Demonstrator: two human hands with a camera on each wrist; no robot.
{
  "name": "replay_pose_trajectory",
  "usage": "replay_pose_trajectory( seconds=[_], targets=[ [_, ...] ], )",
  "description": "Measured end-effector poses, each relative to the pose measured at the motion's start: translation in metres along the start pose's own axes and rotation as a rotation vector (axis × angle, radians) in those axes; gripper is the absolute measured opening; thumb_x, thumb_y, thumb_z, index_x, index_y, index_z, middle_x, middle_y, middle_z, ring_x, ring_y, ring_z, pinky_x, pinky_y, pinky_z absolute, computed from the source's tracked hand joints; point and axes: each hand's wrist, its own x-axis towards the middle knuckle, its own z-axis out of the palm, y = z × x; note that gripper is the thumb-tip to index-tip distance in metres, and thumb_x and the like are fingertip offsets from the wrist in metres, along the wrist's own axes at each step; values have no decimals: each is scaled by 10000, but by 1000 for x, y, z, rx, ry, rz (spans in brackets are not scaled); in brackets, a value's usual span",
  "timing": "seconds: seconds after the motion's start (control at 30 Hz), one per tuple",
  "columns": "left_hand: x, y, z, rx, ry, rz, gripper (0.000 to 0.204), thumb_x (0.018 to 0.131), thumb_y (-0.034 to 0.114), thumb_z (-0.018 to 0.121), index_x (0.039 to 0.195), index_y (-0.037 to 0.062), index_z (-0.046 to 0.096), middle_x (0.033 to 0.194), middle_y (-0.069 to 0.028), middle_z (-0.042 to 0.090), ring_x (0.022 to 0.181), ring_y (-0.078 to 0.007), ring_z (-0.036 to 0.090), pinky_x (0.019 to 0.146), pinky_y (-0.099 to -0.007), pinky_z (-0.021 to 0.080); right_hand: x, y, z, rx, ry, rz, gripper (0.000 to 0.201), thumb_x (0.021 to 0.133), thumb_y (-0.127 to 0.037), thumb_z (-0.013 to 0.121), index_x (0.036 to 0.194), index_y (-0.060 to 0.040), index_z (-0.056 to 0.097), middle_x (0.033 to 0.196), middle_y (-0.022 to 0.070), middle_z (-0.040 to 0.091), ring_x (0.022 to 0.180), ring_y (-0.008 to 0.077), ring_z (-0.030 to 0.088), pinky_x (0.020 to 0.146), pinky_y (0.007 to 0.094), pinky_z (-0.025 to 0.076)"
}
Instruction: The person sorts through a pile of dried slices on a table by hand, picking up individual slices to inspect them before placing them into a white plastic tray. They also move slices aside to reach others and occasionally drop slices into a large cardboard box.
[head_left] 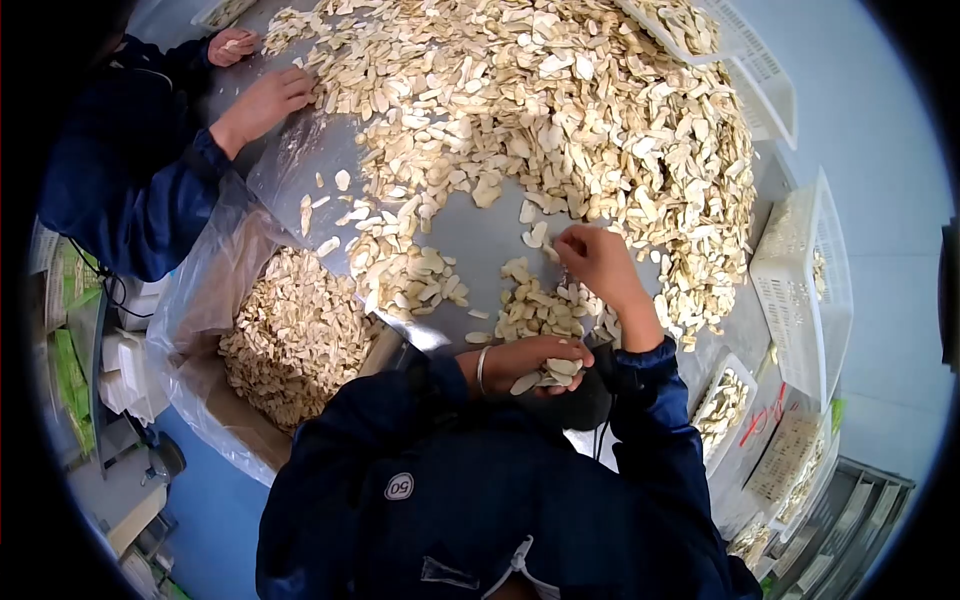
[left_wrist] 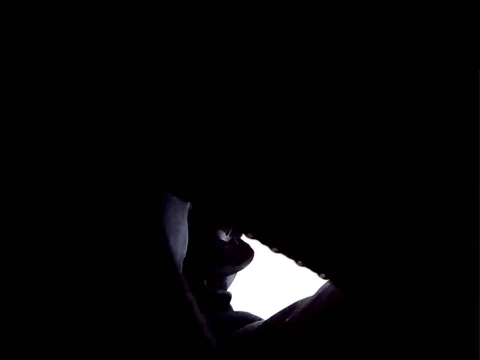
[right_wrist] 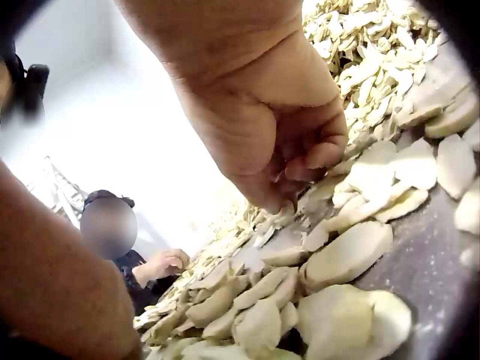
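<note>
Pale, flat dried slices (head_left: 560, 65) cover much of the grey metal table in a wide heap. My left hand (head_left: 530, 358), with a light bracelet at the wrist, holds several slices (head_left: 560, 372) close to my body. Ahead of it, my right hand (head_left: 600, 262) reaches down to the table with curled fingers, thumb and fingertips pinching at a pale slice (head_left: 550, 252). A small pile of slices (head_left: 540, 312) lies between the hands. In the right wrist view the right hand (right_wrist: 277, 142) hangs over loose slices (right_wrist: 349, 255). The left wrist view is nearly all dark.
At the left, a plastic-lined box (head_left: 290, 340) full of slices stands against the table. Another person's hand (head_left: 265, 105) touches the heap's far left side. White baskets (head_left: 785, 285) line the right edge, with red-handled scissors (head_left: 762, 415) near them.
</note>
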Motion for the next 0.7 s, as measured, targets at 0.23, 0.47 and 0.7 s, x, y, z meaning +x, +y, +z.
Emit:
replay_pose_trajectory(
  seconds=[0.23, 0.47, 0.7],
  targets=[
    [2, 1, 3, 19, 14, -23, 259, 1055, 334, 478, 1166, 108, 541, 853, -56, 606, 619, -81, 550, 446, -209, 389, 4, -1, -5, 9, 155, 73, 323, 863, -177, 710, 1153, -36, 679, 699, 160, 665, 653, 317, 673, 613, 387, 505],
    [3, -2, -4, 12, 7, -19, 256, 1048, 336, 484, 1163, 115, 541, 867, -47, 613, 635, -85, 553, 452, -211, 384, 11, -6, 1, 9, 66, 15, 287, 881, -212, 711, 1084, -11, 683, 697, 160, 647, 609, 294, 620, 582, 372, 470],
    [2, -1, -2, 24, 0, -23, 250, 1048, 339, 487, 1163, 125, 546, 875, -35, 614, 650, -84, 552, 471, -217, 380, 1, -7, 0, 97, 92, 21, 159, 890, -113, 684, 1017, -19, 698, 750, 128, 644, 645, 244, 628, 631, 341, 498]
  ],
)
